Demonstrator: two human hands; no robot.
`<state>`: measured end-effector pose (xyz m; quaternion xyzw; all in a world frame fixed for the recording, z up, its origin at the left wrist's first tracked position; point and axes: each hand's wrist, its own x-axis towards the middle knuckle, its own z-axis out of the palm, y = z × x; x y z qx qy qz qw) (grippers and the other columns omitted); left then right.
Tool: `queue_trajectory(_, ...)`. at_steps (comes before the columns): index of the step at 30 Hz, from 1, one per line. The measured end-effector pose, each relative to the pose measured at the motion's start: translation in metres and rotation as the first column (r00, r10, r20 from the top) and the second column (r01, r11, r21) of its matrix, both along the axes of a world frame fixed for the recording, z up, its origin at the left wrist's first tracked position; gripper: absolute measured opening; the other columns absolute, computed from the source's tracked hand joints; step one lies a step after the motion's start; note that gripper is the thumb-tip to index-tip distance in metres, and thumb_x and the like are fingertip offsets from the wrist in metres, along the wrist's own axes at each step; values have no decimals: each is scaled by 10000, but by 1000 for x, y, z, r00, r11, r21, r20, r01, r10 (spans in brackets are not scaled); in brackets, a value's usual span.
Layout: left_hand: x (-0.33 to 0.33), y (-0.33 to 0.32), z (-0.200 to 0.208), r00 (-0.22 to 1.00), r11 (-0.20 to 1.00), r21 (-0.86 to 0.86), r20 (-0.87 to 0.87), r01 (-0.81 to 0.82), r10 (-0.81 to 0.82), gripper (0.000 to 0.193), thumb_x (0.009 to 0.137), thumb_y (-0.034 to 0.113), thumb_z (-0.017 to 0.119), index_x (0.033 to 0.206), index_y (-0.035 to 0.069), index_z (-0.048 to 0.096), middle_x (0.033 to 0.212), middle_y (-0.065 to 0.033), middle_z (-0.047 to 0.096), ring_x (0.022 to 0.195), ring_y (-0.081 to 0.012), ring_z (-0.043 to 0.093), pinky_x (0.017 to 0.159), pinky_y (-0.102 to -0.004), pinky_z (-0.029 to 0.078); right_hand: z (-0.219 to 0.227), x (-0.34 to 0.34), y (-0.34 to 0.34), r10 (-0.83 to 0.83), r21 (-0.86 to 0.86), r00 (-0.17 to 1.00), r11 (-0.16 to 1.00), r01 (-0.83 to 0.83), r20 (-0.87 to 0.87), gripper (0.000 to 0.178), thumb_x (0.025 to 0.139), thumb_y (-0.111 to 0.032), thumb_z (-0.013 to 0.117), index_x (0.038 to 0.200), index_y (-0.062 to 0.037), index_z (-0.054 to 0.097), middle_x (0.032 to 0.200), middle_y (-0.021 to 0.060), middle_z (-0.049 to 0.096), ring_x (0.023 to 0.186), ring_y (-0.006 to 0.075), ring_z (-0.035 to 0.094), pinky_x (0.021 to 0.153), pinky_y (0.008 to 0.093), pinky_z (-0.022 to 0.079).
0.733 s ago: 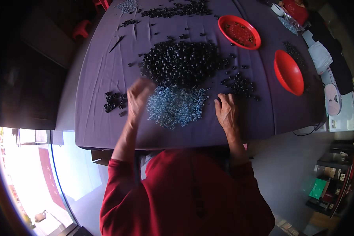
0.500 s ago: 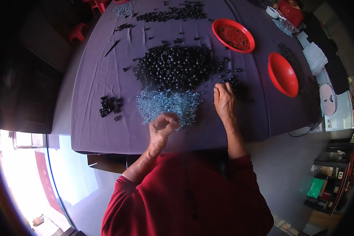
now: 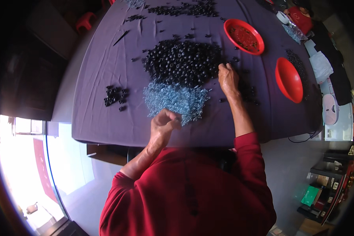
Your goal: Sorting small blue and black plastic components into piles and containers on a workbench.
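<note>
A large heap of small black round pieces with holes (image 3: pixel 181 61) lies mid-table. Against its near side spreads a pile of tiny shiny bluish pieces (image 3: pixel 177 100). At the near edge of the bluish pile, my left hand (image 3: pixel 163 122) is closed in a pinch; a small dark spot shows at its fingertips, too small to name. My right hand (image 3: pixel 228 80) is at the right edge of the black heap, fingers drawn together; what they hold, if anything, is hidden. A few loose black pieces (image 3: pixel 249 94) lie in shadow right of my right wrist.
A small black cluster (image 3: pixel 115 95) lies at the left. Beyond the heap are a dark pointed stick (image 3: pixel 121 37) and more black pieces (image 3: pixel 185 8). To the right stand a red plate (image 3: pixel 246 48) holding small bits and a red bowl (image 3: pixel 289 80). Purple cloth (image 3: pixel 94 114) covers the table.
My right hand has moved forward, away from me, to the edge of the black heap. My left hand stays pinched by the bluish pile. The whole view has shifted slightly.
</note>
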<state>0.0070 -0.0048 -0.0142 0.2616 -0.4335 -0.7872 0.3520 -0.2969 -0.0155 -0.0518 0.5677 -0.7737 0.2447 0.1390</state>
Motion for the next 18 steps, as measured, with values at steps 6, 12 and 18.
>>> queue_trajectory(6, -8, -9, 0, 949, 960, 191, -277, 206, -148, 100, 818, 129, 575, 817, 45, 521, 695, -63, 524, 641, -136, 489, 609, -268, 397, 5, 4, 17, 31, -1, 999, 1000, -31, 16, 114, 746, -57, 582, 775, -22, 478, 754, 168, 525, 725, 375, 538, 609, 441, 436)
queue_trajectory(12, -5, -9, 7, 918, 932, 248, -361, 264, -164, 116, 827, 131, 597, 888, 50, 542, 710, -49, 544, 669, -128, 503, 627, -254, 393, 63, 74, 52, 249, -247, 438, 967, -62, 864, 71, 826, -73, 559, 877, -30, 535, 737, 17, 570, 595, 55, 539, 573, 185, 447)
queue_trajectory(18, -16, -6, 7, 879, 924, 216, -433, 314, -198, 133, 829, 56, 578, 957, 55, 540, 874, -72, 574, 734, -144, 549, 719, -278, 447, 78, 136, 81, 449, -423, 12, 851, -311, 894, 116, 798, 1, 580, 901, -8, 527, 833, 20, 510, 647, 59, 510, 603, 178, 440)
